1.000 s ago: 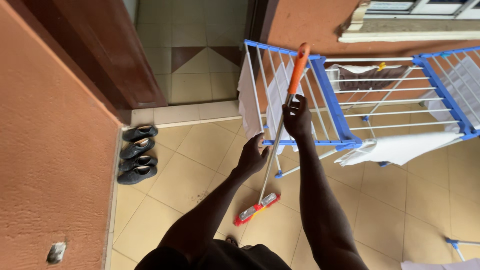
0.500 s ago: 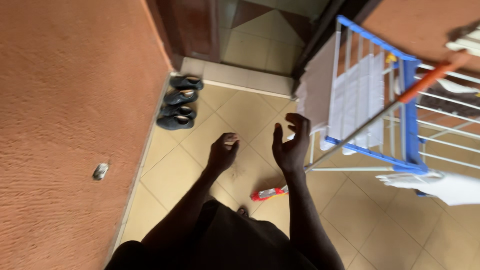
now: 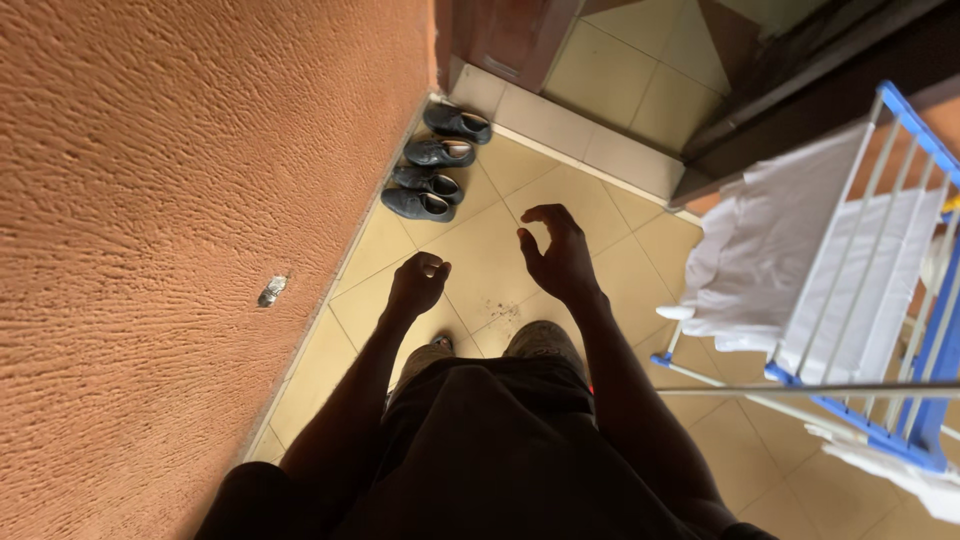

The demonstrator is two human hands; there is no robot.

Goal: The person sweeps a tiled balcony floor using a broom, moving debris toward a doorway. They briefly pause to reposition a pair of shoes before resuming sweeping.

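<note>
Head view, looking down.

- Left hand [image 3: 418, 283]: fingers curled together into a loose fist, nothing in it. It hangs over the floor, near the shoes but well clear of them.
- Right hand [image 3: 558, 255]: fingers apart and bent, thumb hooked toward the forefinger, empty. It touches nothing.
- Shoes [image 3: 437, 165]: four dark, low-cut shoes in a tidy row on the floor [image 3: 480, 250], against the foot of the wall and just short of the doorstep, openings upward. They are the things nearest both hands.
  - Handling, as a judgement: light, with fairly stiff uppers and firm soles, not fragile and not slippery.
  - Best taken by the heel rim, or with two fingers hooked inside the opening. A pair could be pinched together in one hand.
- Wall [image 3: 150, 200]: rough orange plaster along the left, with a small grey metal stub [image 3: 271, 291] set in it.
- Door [image 3: 510, 35]: dark brown wood at the top, with tiled floor beyond it.
- Drying rack [image 3: 860, 420]: blue frame with white rails, on the right, well apart from both hands.
- White cloth [image 3: 770, 250]: draped over the near end of the rack.
- Pole [image 3: 800, 390]: thin grey metal, lying level across the lower corner of the rack. Its ends cannot be made out.
- Dark shorts [image 3: 490, 450]: the person's own, filling the bottom of the view.
</note>
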